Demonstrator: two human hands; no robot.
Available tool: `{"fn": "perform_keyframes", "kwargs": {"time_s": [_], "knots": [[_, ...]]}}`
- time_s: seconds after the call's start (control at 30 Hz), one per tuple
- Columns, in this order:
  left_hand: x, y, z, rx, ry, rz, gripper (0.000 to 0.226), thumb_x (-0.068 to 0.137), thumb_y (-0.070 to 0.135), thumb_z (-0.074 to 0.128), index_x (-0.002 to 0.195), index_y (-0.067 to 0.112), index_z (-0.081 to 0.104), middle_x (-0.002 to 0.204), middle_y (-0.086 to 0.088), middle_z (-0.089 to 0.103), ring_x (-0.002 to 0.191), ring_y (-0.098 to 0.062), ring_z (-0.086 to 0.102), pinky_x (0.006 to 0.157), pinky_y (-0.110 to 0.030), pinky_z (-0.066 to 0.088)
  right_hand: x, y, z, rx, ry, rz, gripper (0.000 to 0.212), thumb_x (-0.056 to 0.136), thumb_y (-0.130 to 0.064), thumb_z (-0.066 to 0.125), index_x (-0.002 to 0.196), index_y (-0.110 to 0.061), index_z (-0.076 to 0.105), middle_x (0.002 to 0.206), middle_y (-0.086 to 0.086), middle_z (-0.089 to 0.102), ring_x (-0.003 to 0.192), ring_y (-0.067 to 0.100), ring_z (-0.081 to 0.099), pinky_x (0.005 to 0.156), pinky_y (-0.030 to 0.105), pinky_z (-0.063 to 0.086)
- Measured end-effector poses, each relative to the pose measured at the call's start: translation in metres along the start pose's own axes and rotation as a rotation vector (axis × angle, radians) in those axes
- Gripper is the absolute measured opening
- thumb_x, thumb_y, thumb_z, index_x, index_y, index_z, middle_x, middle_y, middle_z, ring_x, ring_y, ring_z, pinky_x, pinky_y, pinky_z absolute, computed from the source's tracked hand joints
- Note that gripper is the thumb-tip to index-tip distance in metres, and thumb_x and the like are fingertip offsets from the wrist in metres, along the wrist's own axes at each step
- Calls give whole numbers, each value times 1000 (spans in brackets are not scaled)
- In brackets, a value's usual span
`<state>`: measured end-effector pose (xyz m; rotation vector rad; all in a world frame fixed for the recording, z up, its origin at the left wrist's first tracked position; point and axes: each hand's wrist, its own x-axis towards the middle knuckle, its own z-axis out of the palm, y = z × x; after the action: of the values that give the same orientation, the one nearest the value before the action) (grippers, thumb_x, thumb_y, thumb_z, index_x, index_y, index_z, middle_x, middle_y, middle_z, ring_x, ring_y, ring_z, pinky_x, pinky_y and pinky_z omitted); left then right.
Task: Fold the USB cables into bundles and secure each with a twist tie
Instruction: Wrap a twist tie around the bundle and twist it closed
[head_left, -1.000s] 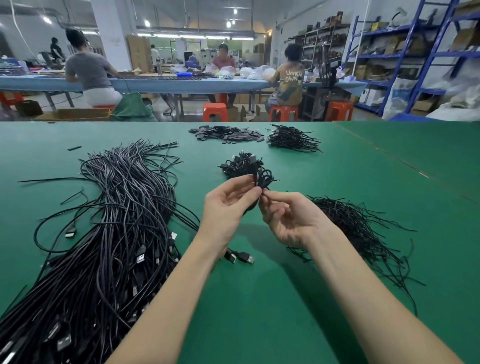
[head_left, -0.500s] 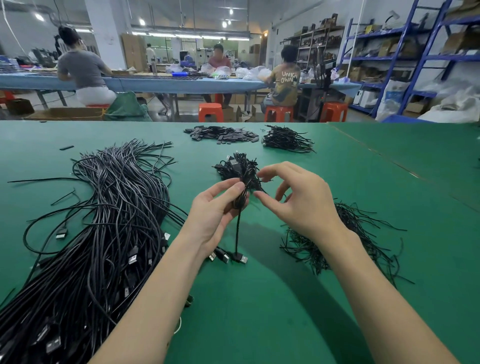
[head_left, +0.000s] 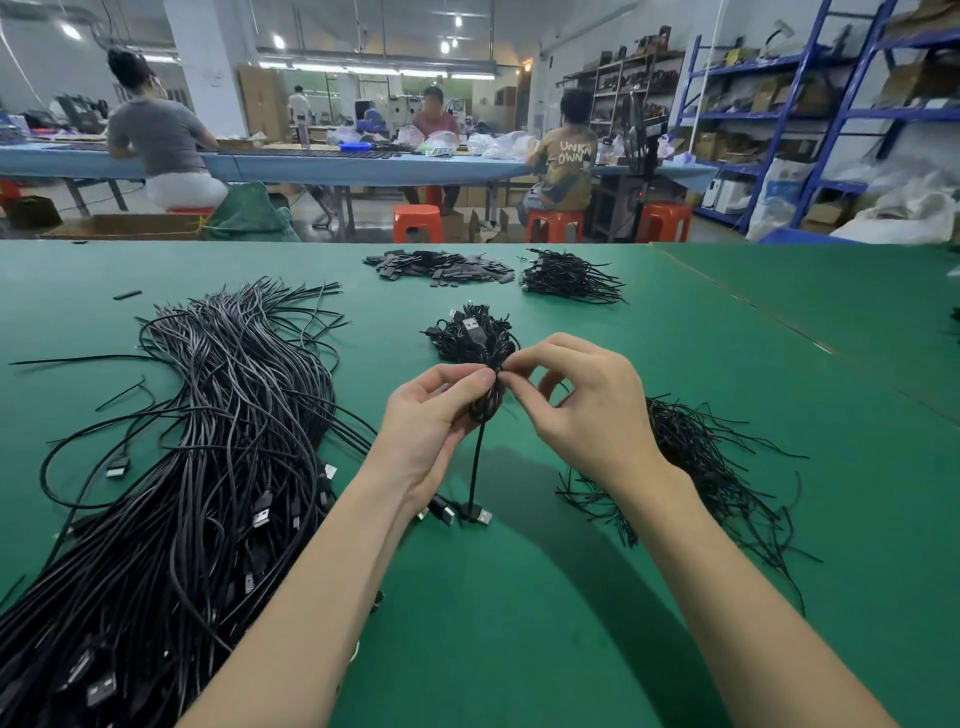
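Above the green counter (head_left: 519, 623), head view: my left hand (head_left: 431, 421) grips a folded cable (head_left: 485, 402), thumb and curled fingers pinching the loops, with one plug end (head_left: 480, 516) hanging to the counter. My right hand (head_left: 587, 410) pinches at the top of the same bundle, thumb and forefinger closed on what I judge to be a twist tie, too thin to make out. I judge this bundle to be at the tying step, not yet finished. Just behind my hands lies a small heap of bundles (head_left: 470, 335), apparently tied; a further heap (head_left: 571, 275) sits at the far edge beside flat black pieces (head_left: 441, 266). To my left the large mass of loose cables (head_left: 197, 467) shows most of the work remains. Ties (head_left: 701, 467) lie in a loose pile to my right.
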<state>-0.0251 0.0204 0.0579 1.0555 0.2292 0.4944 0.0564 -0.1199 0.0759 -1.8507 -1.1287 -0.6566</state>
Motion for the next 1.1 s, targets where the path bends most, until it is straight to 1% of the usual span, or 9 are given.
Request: {"fn": "perform_keyframes", "kwargs": {"time_s": [0.13, 0.27, 0.33, 0.4, 0.6, 0.83, 0.93, 1.03, 1.1], "knots": [[-1, -2, 4, 73, 41, 111, 15, 84, -3, 71, 77, 10, 67, 79, -3, 71, 70, -10, 64, 71, -19, 51, 6, -9, 1, 316, -54, 410, 6, 82, -21, 82, 77, -23, 80, 66, -10, 73, 56, 8, 65, 52, 22, 50], [-6, -2, 9, 253, 3, 333, 22, 81, -7, 75, 72, 11, 67, 81, 5, 74, 72, -7, 66, 70, -16, 51, 12, -9, -4, 1224, -265, 1265, 10, 70, -6, 80, 72, -8, 71, 65, 1, 66, 44, 3, 55, 35, 9, 38], [-5, 1, 10, 263, -15, 342, 24, 81, -7, 74, 71, 13, 67, 79, 4, 73, 72, -8, 66, 69, -17, 51, 9, -8, -4, 1432, -305, 1373, 13, 68, -10, 79, 74, -9, 68, 66, -2, 63, 42, 1, 52, 33, 9, 36], [-3, 4, 7, 156, -14, 229, 20, 82, -4, 73, 74, 13, 67, 76, 0, 71, 72, -11, 62, 69, -19, 50, 8, -7, -2, 1199, -381, 1171, 10, 79, -18, 78, 84, -14, 70, 74, -5, 68, 47, 4, 57, 38, 12, 40], [0, 8, 0, -59, -12, 0, 11, 83, 0, 68, 78, 9, 64, 70, -2, 69, 68, -12, 65, 67, -18, 55, 4, 7, -10, 142, -188, 34, 28, 86, -13, 75, 104, -33, 69, 112, -21, 64, 76, 10, 67, 57, 23, 54], [0, 3, 0, 3, -46, 3, 10, 72, 9, 74, 72, 13, 66, 72, -3, 68, 68, -11, 59, 66, -16, 51, 2, 5, -11, 41, -132, -55, 3, 85, -32, 81, 85, -30, 79, 87, -21, 70, 65, 5, 67, 56, 31, 54], [-2, 1, -3, -2, -50, 54, 11, 66, 13, 77, 68, 15, 67, 76, -3, 68, 74, -14, 59, 73, -20, 49, 3, -2, -4, 300, -182, 296, 8, 82, -26, 84, 76, -24, 79, 69, -11, 73, 55, 7, 67, 50, 20, 48], [-2, 1, -1, 49, -61, 156, 10, 64, 15, 79, 66, 18, 70, 81, -1, 71, 76, -12, 63, 75, -19, 51, 8, -12, -1, 1062, -345, 1078, 6, 77, -15, 81, 73, -12, 77, 71, 0, 71, 45, 3, 56, 40, 12, 41], [-2, 2, 0, 58, -63, 185, 9, 64, 15, 79, 64, 19, 71, 80, -2, 72, 76, -12, 64, 76, -19, 52, 7, -13, 2, 1317, -374, 1295, 7, 73, -18, 79, 70, -12, 76, 71, -3, 69, 42, 1, 51, 36, 9, 39]]}}
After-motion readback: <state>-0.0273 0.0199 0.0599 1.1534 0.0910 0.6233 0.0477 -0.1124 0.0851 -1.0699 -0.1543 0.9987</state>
